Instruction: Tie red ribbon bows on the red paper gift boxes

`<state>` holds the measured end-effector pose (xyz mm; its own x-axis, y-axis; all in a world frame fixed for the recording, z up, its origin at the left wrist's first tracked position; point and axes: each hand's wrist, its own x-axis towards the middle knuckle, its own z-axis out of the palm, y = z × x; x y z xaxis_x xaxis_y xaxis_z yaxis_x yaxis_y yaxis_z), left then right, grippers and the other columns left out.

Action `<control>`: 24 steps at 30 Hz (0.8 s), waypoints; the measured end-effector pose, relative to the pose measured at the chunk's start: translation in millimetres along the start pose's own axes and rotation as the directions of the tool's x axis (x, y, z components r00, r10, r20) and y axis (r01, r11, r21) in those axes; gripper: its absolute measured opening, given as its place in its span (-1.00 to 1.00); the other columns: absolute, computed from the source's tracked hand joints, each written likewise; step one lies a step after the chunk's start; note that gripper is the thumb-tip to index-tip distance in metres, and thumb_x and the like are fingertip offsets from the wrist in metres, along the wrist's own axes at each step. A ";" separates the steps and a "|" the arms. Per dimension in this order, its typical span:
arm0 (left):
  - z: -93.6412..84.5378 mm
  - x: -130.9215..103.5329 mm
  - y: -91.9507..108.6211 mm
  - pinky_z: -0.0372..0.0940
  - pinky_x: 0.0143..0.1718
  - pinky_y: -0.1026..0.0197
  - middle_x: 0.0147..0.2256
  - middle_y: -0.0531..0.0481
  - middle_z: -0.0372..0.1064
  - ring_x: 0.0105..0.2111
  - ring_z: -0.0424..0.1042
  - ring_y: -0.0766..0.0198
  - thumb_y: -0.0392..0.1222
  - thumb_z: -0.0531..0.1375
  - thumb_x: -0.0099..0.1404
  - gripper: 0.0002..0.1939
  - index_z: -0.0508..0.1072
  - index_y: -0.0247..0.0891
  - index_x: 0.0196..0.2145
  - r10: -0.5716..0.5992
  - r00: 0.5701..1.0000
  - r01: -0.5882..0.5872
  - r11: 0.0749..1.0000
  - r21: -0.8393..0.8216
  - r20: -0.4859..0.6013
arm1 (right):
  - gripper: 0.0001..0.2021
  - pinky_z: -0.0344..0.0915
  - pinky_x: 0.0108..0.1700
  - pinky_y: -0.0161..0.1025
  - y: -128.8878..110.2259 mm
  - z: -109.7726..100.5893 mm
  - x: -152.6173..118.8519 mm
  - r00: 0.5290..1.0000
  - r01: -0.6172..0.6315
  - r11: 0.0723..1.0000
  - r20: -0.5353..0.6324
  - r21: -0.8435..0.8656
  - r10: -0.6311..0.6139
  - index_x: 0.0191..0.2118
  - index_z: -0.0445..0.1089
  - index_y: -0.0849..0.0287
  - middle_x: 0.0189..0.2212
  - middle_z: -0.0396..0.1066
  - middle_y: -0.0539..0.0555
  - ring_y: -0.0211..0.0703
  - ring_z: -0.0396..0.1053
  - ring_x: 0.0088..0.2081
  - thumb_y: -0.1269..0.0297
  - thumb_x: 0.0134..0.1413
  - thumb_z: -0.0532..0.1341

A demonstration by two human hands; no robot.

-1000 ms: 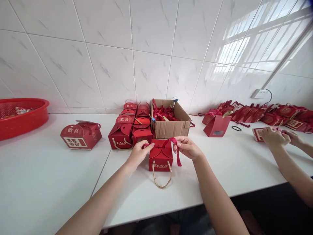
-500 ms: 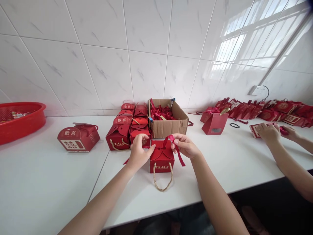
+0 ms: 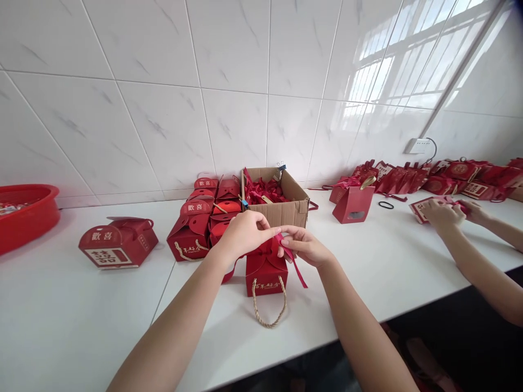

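Observation:
A small red gift box [image 3: 266, 275] with gold lettering stands upright in front of me, its twisted rope handle [image 3: 269, 325] hanging down on the near side. Dark red ribbon [image 3: 299, 272] lies across its top, with one tail slanting down at the right. My right hand [image 3: 306, 246] pinches the ribbon just above the box. Reaching over the lid, my left hand [image 3: 249, 233] has its fingertips closed on the same ribbon beside the right fingers. The hands partly cover the ribbon's loop and the top of the box.
Behind are several red gift boxes [image 3: 190, 231] in rows and a cardboard box [image 3: 278, 213] of red ribbons. A larger red box [image 3: 118, 244] and red basket [image 3: 28, 218] stand left. On the right are a tapered red box [image 3: 354, 206], a black band [image 3: 385, 205] and another person's hands [image 3: 443, 215].
My left hand has moved right, from the box's left side to the ribbon by my right fingers. The view has shifted slightly.

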<state>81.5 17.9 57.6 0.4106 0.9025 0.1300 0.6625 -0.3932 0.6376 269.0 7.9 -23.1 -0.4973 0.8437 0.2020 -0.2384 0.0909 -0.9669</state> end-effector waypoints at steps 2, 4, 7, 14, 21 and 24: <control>-1.8 -1.3 1.7 0.16 -0.51 0.24 -0.46 0.03 0.42 -0.46 0.36 0.25 0.19 0.19 0.09 -0.63 0.44 -0.20 -0.52 0.021 0.999 -0.022 1.000 0.009 0.025 | -0.75 0.10 -0.52 -0.35 -4.8 4.1 -2.7 1.000 -0.028 0.998 0.007 -0.060 0.028 -0.15 0.30 0.16 -0.49 0.48 0.02 -0.36 0.23 -0.58 0.19 0.09 0.25; -4.0 -2.9 2.9 0.19 -0.48 0.23 -0.44 0.03 0.45 -0.44 0.38 0.25 0.10 0.20 0.12 -0.71 0.46 -0.18 -0.50 0.057 0.997 -0.058 0.998 0.000 0.051 | -0.78 0.06 -0.52 -0.36 -9.9 8.2 -5.9 0.997 -0.073 0.989 0.005 -0.129 0.074 -0.19 0.26 0.15 -0.51 0.48 0.01 -0.36 0.21 -0.58 0.17 0.11 0.23; -6.6 -4.3 4.0 0.21 -0.44 0.22 -0.41 0.04 0.48 -0.40 0.41 0.23 0.02 0.19 0.15 -0.76 0.48 -0.18 -0.50 0.107 0.994 -0.107 0.994 0.000 0.035 | -0.74 0.02 -0.53 -0.37 -15.2 12.9 -9.2 0.991 -0.133 0.970 -0.043 -0.205 0.127 -0.17 0.24 0.14 -0.59 0.42 -0.04 -0.36 0.19 -0.59 0.10 0.11 0.22; -3.2 -0.9 3.4 0.20 -0.35 0.13 -0.54 0.04 0.42 -0.48 0.34 0.19 0.00 0.19 0.16 -0.77 0.49 -0.16 -0.51 0.167 0.985 -0.160 0.979 0.129 -0.051 | -0.56 -0.15 -0.64 -0.38 -13.9 21.6 -4.9 0.950 -0.242 0.915 -0.273 -0.322 0.155 -0.07 0.38 0.18 -0.71 0.25 -0.13 -0.42 -0.01 -0.69 0.02 -0.02 0.28; 0.3 1.3 1.4 0.18 -0.30 0.08 -0.60 0.04 0.37 -0.57 0.26 0.25 -0.04 0.15 0.19 -0.75 0.47 -0.18 -0.55 0.213 0.975 -0.206 0.973 0.105 -0.062 | -0.67 -0.17 -0.64 -0.37 -9.0 27.7 -2.0 0.932 -0.219 0.929 -0.345 -0.298 0.109 -0.30 0.44 0.20 -0.74 0.06 -0.16 -0.42 -0.08 -0.68 0.00 -0.05 0.28; 0.0 1.1 1.5 0.18 -0.30 0.10 -0.63 0.05 0.33 -0.58 0.25 0.27 -0.03 0.13 0.23 -0.70 0.44 -0.20 -0.57 0.232 0.971 -0.225 0.967 0.118 -0.057 | -0.68 -0.15 -0.61 -0.35 -5.1 30.0 -0.8 0.932 -0.186 0.940 -0.355 -0.285 0.077 -0.38 0.43 0.19 -0.71 0.08 -0.13 -0.41 -0.07 -0.65 0.00 -0.05 0.29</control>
<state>83.0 18.3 58.7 0.5169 0.7949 0.3178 0.6223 -0.6038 0.4981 245.6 -9.2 -13.7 -0.1856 0.9809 0.0583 0.1060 0.0790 -0.9912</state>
